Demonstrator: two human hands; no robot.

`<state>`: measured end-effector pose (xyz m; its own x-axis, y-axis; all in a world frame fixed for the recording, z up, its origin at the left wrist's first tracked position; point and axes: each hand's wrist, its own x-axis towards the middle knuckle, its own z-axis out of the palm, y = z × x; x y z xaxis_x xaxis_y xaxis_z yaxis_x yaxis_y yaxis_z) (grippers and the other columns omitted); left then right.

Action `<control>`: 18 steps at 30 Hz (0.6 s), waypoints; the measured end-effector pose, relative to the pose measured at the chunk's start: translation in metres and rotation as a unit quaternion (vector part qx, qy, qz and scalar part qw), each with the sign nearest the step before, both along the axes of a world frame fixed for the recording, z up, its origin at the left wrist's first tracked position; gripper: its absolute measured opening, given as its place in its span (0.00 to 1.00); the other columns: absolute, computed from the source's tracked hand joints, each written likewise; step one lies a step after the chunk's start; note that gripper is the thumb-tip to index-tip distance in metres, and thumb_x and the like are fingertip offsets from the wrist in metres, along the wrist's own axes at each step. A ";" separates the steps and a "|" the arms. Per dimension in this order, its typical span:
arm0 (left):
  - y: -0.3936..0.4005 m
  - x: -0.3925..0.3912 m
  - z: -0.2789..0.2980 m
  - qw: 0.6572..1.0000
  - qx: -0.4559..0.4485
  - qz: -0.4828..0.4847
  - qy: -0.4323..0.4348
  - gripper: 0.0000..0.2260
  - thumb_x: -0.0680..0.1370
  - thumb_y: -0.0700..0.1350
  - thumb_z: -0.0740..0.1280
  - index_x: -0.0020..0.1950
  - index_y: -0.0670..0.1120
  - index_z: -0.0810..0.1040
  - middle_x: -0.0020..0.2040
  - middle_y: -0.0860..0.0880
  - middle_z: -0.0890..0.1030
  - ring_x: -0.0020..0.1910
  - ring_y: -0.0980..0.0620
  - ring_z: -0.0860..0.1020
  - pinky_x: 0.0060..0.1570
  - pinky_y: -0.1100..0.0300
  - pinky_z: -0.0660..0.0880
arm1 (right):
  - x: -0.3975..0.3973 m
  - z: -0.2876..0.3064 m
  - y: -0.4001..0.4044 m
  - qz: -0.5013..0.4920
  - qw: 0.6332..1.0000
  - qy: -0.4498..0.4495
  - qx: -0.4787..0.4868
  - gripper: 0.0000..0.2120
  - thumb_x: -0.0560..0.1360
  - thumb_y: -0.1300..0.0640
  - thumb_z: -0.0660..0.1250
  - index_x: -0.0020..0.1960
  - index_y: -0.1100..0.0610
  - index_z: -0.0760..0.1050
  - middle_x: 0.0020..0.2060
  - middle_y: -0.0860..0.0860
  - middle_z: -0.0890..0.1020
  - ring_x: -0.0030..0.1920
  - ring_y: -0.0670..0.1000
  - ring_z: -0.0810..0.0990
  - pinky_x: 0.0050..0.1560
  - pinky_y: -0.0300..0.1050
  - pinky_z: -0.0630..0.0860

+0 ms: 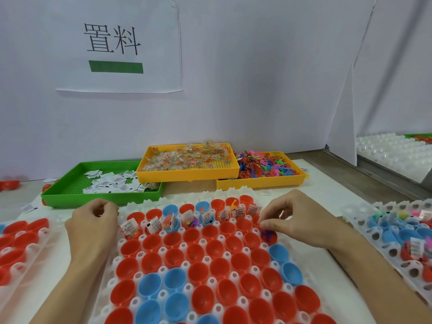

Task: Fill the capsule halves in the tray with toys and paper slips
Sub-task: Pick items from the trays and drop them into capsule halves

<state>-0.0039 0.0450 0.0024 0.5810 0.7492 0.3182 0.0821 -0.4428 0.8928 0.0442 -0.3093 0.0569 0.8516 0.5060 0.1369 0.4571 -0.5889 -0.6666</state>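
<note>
Hovering over the white capsule tray [149,250], our right hand [294,217] curls above a purple toy [267,235] — grip unclear; left hand [93,220] fingers curled, contents hidden.

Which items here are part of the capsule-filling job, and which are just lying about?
In use: centre capsule tray; green slip tray; yellow packet tray; yellow toy tray; purple toy under right hand.

Lying about: wall sign; stray slip.
</note>
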 end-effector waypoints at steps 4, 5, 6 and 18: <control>-0.001 -0.001 0.000 1.000 0.003 0.000 0.003 0.10 0.75 0.41 0.64 0.36 0.50 0.80 0.36 0.50 0.82 0.40 0.47 0.79 0.44 0.48 0.76 | 0.000 0.001 0.000 0.001 1.000 0.001 -0.002 0.09 0.73 0.56 0.75 0.38 0.44 0.85 0.39 0.39 0.86 0.42 0.42 0.82 0.44 0.31 0.75; -0.001 -0.001 0.001 1.000 0.004 0.000 0.003 0.10 0.75 0.41 0.64 0.36 0.50 0.80 0.36 0.50 0.82 0.40 0.46 0.79 0.45 0.47 0.76 | 0.000 0.001 0.000 0.002 1.000 0.002 -0.001 0.08 0.73 0.56 0.75 0.38 0.44 0.85 0.39 0.40 0.86 0.42 0.42 0.82 0.44 0.31 0.75; -0.001 -0.001 0.001 1.000 0.004 0.000 0.003 0.10 0.75 0.41 0.64 0.36 0.50 0.80 0.36 0.50 0.82 0.40 0.46 0.79 0.46 0.47 0.77 | 0.000 0.001 0.000 0.002 1.000 0.002 -0.001 0.09 0.73 0.56 0.75 0.38 0.43 0.85 0.39 0.40 0.86 0.42 0.42 0.82 0.44 0.32 0.75; -0.002 -0.001 0.001 1.000 0.013 -0.005 0.002 0.09 0.76 0.40 0.64 0.40 0.46 0.82 0.37 0.48 0.82 0.41 0.46 0.78 0.43 0.52 0.73 | -0.003 0.008 -0.005 -0.020 0.998 -0.009 0.057 0.12 0.73 0.59 0.75 0.38 0.42 0.85 0.39 0.41 0.86 0.43 0.43 0.84 0.47 0.40 0.81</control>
